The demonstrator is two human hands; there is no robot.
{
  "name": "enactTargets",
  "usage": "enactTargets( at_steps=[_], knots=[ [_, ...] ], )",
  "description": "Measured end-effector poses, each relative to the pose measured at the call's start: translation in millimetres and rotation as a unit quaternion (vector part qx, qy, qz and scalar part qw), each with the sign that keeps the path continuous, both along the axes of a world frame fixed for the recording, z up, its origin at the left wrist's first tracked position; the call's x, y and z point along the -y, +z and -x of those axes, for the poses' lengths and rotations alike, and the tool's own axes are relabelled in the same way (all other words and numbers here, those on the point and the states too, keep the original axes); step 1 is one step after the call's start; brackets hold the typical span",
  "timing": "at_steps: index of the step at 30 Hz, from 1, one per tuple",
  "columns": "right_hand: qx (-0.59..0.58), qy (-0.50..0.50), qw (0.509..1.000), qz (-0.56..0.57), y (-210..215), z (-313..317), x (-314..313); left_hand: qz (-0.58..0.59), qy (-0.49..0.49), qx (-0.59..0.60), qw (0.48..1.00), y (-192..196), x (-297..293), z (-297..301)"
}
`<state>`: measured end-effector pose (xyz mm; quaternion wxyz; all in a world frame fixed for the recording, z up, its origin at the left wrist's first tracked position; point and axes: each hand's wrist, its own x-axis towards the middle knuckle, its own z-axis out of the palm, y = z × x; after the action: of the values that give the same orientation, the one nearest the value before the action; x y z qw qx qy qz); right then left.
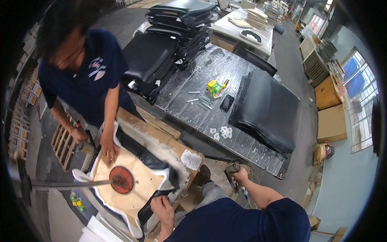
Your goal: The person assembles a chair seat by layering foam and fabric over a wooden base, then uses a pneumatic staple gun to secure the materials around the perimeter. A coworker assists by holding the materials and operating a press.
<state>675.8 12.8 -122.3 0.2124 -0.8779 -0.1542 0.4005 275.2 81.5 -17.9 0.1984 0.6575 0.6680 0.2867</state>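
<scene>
A chair seat lies upside down on the bench, its pale wooden board ringed by white padding and a black cover. A round red press disc on a metal rod bears down on the board. At the seat's near right edge is my left hand, fingers curled beside the black cover; what they hold, if anything, is hidden. Out to the right, my right hand grips a dark staple gun, away from the seat. Across from me, a co-worker's hand lies on the board.
The co-worker's other hand holds a second staple gun. Black covers are stacked at the back, more on the plastic-wrapped table. That table also bears a yellow-green box, staple strips, a phone and white labels.
</scene>
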Motion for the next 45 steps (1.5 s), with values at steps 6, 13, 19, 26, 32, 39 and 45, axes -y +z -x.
enactTargets(
  at_steps=[6,13,19,26,32,39,45],
  knots=[
    [0.028,-0.021,0.999,-0.004,-73,-97,-99,0.012,0.082,-0.106,0.991,-19,-13,-22],
    [-0.144,-0.035,0.985,-0.087,-113,-138,-244,0.041,0.094,-0.188,0.977,-17,-15,-33],
    [-0.221,-0.033,0.974,-0.045,-133,-165,-336,0.078,0.094,-0.202,0.972,-4,-25,-39],
    [-0.202,0.029,0.977,-0.054,-162,-198,-356,0.097,0.110,-0.208,0.967,3,-31,-42],
    [0.045,0.179,0.983,0.007,-157,-193,-343,0.109,0.132,-0.205,0.964,3,-21,-34],
    [0.030,0.236,0.945,-0.224,-86,-54,-339,0.053,0.139,-0.203,0.968,-9,-12,-26],
    [-0.017,0.431,0.789,-0.437,29,172,-309,0.001,0.131,-0.128,0.983,-7,-6,-20]
  ],
)
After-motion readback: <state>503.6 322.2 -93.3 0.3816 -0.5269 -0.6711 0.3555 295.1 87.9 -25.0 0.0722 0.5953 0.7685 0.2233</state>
